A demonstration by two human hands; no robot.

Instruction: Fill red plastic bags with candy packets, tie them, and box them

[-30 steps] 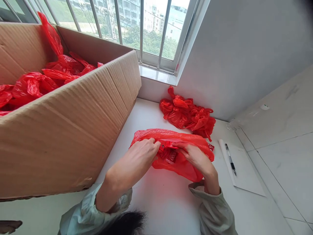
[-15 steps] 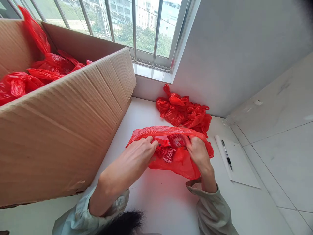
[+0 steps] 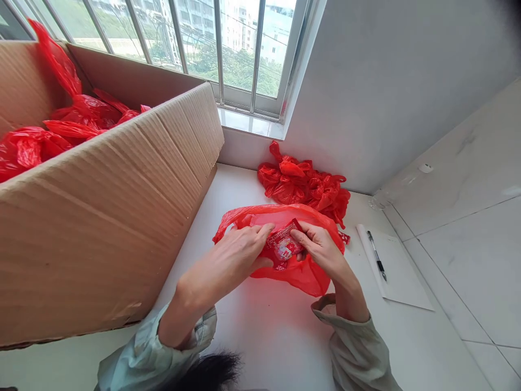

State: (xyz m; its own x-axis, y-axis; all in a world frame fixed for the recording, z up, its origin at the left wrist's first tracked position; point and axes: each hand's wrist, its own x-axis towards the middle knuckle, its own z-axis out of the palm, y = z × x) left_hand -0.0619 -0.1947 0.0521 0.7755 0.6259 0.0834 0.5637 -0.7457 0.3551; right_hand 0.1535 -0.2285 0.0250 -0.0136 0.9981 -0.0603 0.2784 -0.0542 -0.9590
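An open red plastic bag (image 3: pixel 301 277) lies spread on the white table. Over its mouth, my right hand (image 3: pixel 319 244) pinches a dark red printed packet (image 3: pixel 285 245) between thumb and fingers. My left hand (image 3: pixel 248 247) is at the packet's left side, thumb and fingers apart around its edge; whether it grips the packet is hard to tell. Another small red packet (image 3: pixel 344 237) shows at the bag's right edge. Under the held packet, part of a further patterned wrapper is visible.
A large cardboard box (image 3: pixel 122 217) holding red bags (image 3: pixel 87 111) stands at the left. Behind the open bag, crumpled red bags (image 3: pixel 305 182) lie by the wall. White paper (image 3: pixel 401 271) with a pen (image 3: pixel 376 255) is at the right, below the tiled wall.
My right hand has lifted the printed packet out of the bag's contents and toward my left hand. My left hand has opened somewhat. A small packet now shows at the bag's right edge.
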